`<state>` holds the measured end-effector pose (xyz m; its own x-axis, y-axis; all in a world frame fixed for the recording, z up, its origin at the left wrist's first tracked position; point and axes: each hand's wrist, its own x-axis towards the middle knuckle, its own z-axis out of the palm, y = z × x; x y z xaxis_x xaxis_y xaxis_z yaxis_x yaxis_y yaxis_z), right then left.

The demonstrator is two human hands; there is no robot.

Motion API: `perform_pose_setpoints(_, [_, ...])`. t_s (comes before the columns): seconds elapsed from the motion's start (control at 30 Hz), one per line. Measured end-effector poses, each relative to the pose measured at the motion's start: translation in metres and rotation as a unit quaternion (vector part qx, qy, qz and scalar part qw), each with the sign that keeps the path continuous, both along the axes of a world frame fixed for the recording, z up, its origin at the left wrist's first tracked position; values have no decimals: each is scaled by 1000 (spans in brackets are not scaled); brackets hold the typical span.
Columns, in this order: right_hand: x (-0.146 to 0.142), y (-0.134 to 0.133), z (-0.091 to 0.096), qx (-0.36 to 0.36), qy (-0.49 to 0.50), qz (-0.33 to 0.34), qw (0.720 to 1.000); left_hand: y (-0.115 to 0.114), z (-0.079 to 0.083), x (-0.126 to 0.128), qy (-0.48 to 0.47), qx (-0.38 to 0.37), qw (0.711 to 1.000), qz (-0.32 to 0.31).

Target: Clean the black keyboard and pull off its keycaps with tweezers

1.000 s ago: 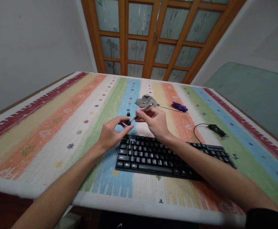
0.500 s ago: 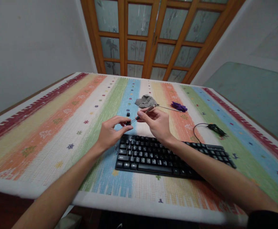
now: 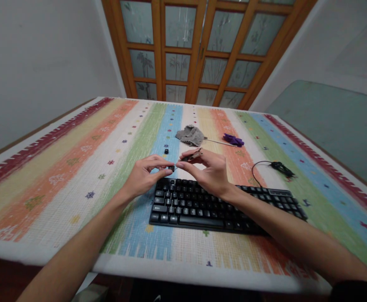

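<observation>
My left hand pinches a small black keycap between thumb and fingertips, just above the far left corner of a black keyboard. My right hand grips a slim dark keycap puller; its thin wire end reaches the keycap, and whether it is hooked under it I cannot tell. The fingertips of both hands almost meet. A second black keycap lies on the tablecloth beyond my left hand. My right forearm hides part of the keyboard's right side.
Behind my right hand lie a crumpled grey cloth, a thin rod and a purple bunched piece. The keyboard's bundled cable rests at the right. A striped tablecloth covers the table.
The puller has tilted flatter and sits deeper in my right hand. Both hands have come a little lower and closer together, with the keycap still in my left fingers. The view has shifted slightly.
</observation>
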<state>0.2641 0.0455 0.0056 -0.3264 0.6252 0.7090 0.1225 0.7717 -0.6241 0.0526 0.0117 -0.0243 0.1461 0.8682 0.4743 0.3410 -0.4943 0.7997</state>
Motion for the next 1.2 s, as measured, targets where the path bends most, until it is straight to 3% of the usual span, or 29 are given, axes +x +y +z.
perform_pose_setpoints(0.17, [4,-1,0,41,-1,2,999,2,0,-2,-30,-26,999,-6])
perform_pose_setpoints(0.4, [10,-2,-8,-67,46,21,996,10,-5,7,-91,-63,994,16])
perform_pose_setpoints(0.57, [22,-4,-12,-70,19,12,997,29,-6,3,57,-1,996,62])
perform_pose_setpoints(0.7, [29,-5,-10,-68,15,4,998,57,-10,-4,189,87,975,77])
perform_pose_setpoints(0.8, [33,-6,-8,-72,9,2,997,78,-18,-7,256,99,957,90])
perform_pose_setpoints(0.97, [36,-6,-10,-111,4,20,994,101,-32,-7,301,84,947,78])
perform_pose_setpoints(1.2, [33,-2,-19,-159,-6,48,986,110,-41,-7,295,63,951,68])
